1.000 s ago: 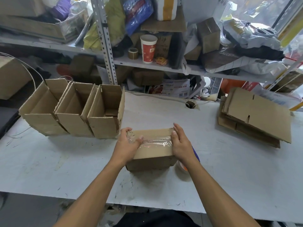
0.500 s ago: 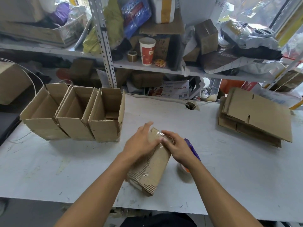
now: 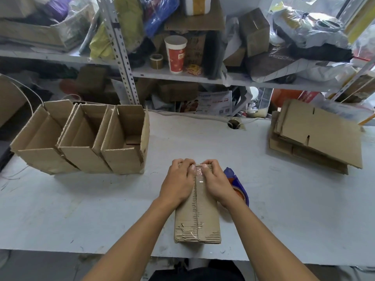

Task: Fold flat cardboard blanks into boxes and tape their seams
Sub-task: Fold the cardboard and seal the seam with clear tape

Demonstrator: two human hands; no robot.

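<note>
Fingers of both hands are curled over the far edge of the box (image 3: 197,216), with the thumbs pressed down beside the taped centre seam (image 3: 196,199). Left hand (image 3: 178,179) lies on the left flap, right hand (image 3: 215,180) on the right flap; the thumbs sit close together, almost touching across the seam. Clear tape (image 3: 199,175) glints between them and runs along the seam toward the near edge. The box lies lengthwise on the white table (image 3: 284,209), near its front edge. A blue tape dispenser (image 3: 238,186) sits just right of the box, partly hidden by the right wrist. Three open boxes (image 3: 85,142) stand side by side at the left. A stack of flat blanks (image 3: 316,136) lies at the far right. Cluttered shelves (image 3: 182,76) behind.
</note>
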